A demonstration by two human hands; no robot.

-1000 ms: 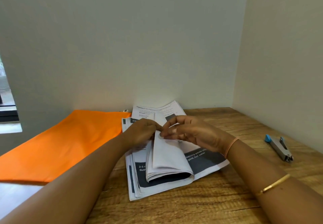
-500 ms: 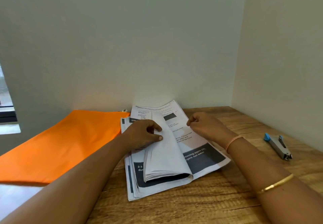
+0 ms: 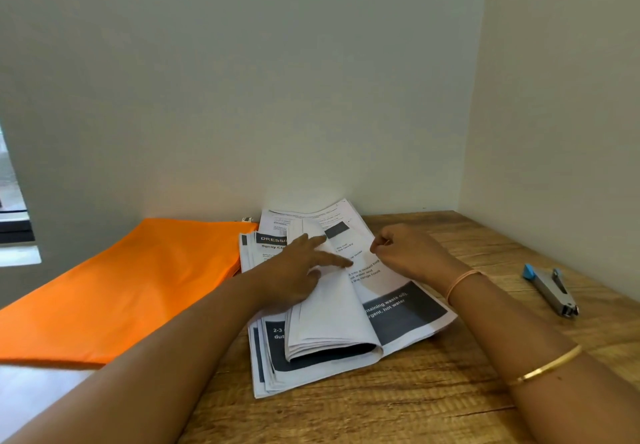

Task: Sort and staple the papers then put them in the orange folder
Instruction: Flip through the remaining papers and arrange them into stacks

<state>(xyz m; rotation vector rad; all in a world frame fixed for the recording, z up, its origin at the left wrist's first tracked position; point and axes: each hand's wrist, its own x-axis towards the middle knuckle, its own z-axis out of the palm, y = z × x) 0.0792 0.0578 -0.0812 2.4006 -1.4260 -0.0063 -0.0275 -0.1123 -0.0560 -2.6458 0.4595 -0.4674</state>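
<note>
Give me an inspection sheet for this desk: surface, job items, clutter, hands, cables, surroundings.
Surface: wooden tabletop in a wall corner.
Job's things: stack of printed white papers at centre, upper sheets folded leftwards; flat orange folder on its left; grey metal stapler with blue end apart on the right.
Clutter: small pale object at the folder's far corner, too small to tell.
Hands: left hand presses straight fingers on the folded sheets; right hand curled, grip unclear.
Cables: nothing seen.
Surroundings: plain pale walls; window at left.

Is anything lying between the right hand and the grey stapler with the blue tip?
Nothing visible: only bare wooden desk lies between the right hand, curled over the printed paper stack, and the grey blue-tipped stapler.
</note>
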